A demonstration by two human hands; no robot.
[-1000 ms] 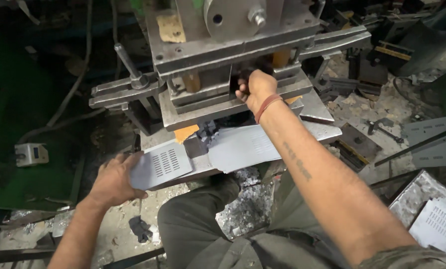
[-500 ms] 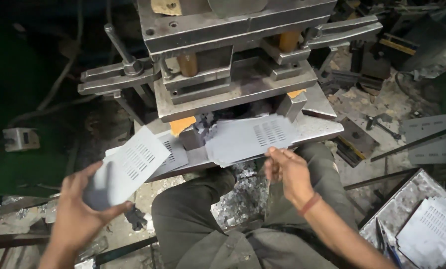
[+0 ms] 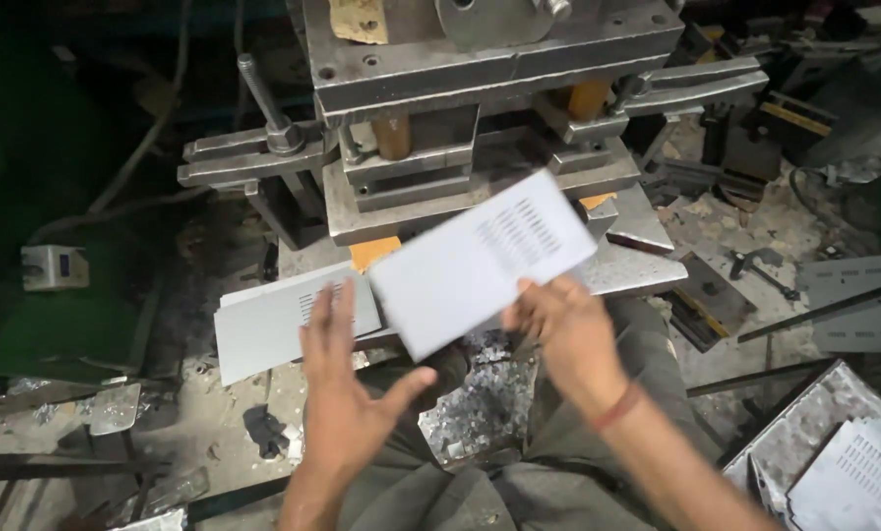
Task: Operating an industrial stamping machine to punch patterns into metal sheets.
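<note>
My right hand (image 3: 563,329) grips the lower right edge of a flat grey metal sheet (image 3: 480,261) with rows of punched slots, held tilted in front of the press (image 3: 480,118). My left hand (image 3: 347,393) is open with fingers spread, just below and left of that sheet. Its fingertips lie over a second slotted sheet (image 3: 263,329) resting on the left of the press table. The thumb points toward the held sheet's lower corner. The die opening of the press looks vacant.
A heap of shiny metal scrap (image 3: 475,413) lies between my knees. A tray (image 3: 755,457) of punched sheets sits at the lower right. Loose metal bars and plates litter the floor on the right, and a small grey box (image 3: 55,265) sits at left.
My right hand drew a punched sheet out of the press and now holds it up. My left hand let go of its sheet, which now lies on the table's left, and moved toward the middle.
</note>
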